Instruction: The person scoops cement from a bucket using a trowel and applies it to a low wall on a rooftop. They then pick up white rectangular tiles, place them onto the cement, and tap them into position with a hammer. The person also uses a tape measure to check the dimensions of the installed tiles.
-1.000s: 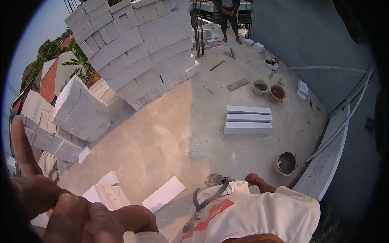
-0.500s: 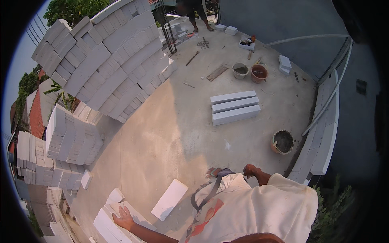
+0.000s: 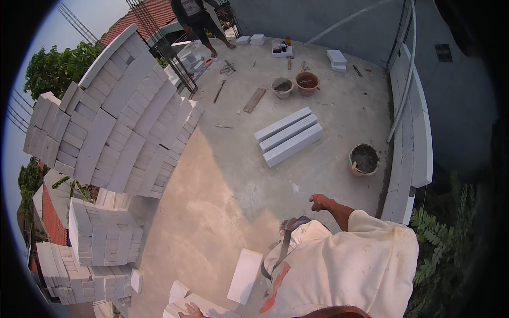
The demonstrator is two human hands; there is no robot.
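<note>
At the lower edge, my left hand lies with its fingers spread on pale blocks; the frame cuts off part of it. A single white block lies flat on the floor between that hand and my body. My right hand is held out in the air in front of me, its fingers curled in, with nothing visible in them. Beyond it, three long white blocks lie side by side on the concrete.
A tall block stack and lower stacks stand left. A mortar bucket is at right, near a low block wall. Farther back are two more buckets, a wooden board, a hammer and a standing person.
The view has turned, shifting the far floor and the stacks leftward. My right arm reaches farther out from my body. My left hand stays on the blocks, now closer to the lower edge.
</note>
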